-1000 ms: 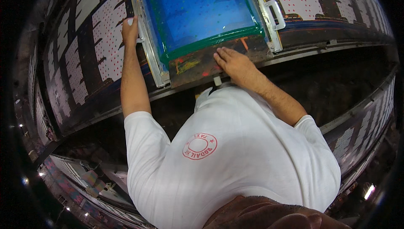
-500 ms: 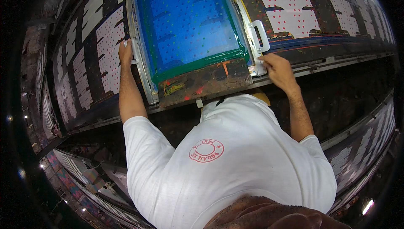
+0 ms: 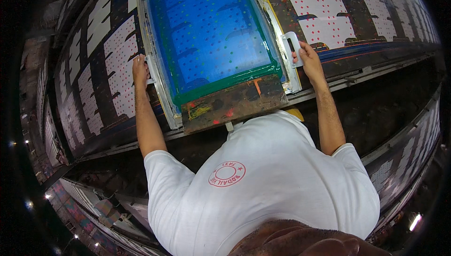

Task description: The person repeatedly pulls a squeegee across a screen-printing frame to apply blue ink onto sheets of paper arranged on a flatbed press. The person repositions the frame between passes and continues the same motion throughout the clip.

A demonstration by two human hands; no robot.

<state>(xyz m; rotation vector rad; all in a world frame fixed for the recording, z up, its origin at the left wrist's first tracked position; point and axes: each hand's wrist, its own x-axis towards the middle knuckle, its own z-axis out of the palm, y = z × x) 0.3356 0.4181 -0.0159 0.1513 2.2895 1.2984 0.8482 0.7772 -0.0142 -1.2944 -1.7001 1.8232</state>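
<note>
Left hand is curled around a white handle; red-dotted white sheets lie to its left on a dark worktop. Between the hands is a framed blue screen, its near edge bordered green, with a stained board below, between the forearms. Right hand grasps the opposite handle; more dotted sheets spread beyond and rightward.

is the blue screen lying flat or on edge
Flat: the blue screen faces upward, left hand and right hand at its side handles.
</note>
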